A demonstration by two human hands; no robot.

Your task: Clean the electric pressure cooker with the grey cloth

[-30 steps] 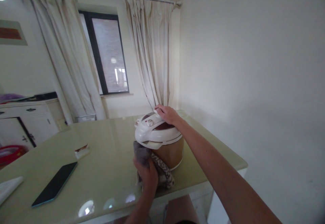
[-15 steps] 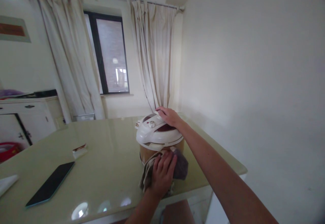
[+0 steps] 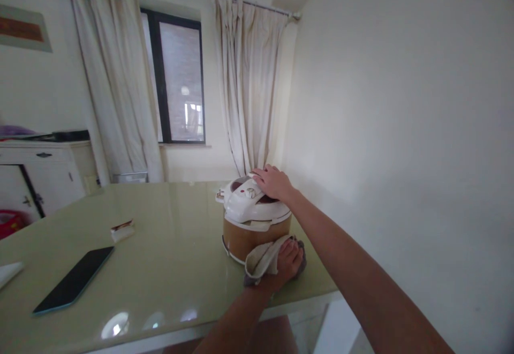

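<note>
An electric cooker (image 3: 244, 236) with a white lid and a brown body stands near the right side of the table. My left hand (image 3: 289, 260) is closed on a grey and beige rag (image 3: 259, 263), pressed against the lower front right of the cooker's body. Part of the rag hangs out to the left of the fingers. On top of the lid, my right hand (image 3: 275, 182) grips the handle area, its fingers curved over it. A small dial (image 3: 251, 193) shows on the lid left of that hand.
The pale green glossy table (image 3: 172, 247) carries a dark flat tablet-like slab (image 3: 76, 279), a small white packet (image 3: 122, 231) and a white object (image 3: 8, 273) at the left edge. A wall (image 3: 401, 129) rises on the right. Curtains (image 3: 257, 86) hang behind.
My left hand has slid the rag to the right along the cooker's body, uncovering its brown front. My right hand stays on the lid. The view has shifted slightly.
</note>
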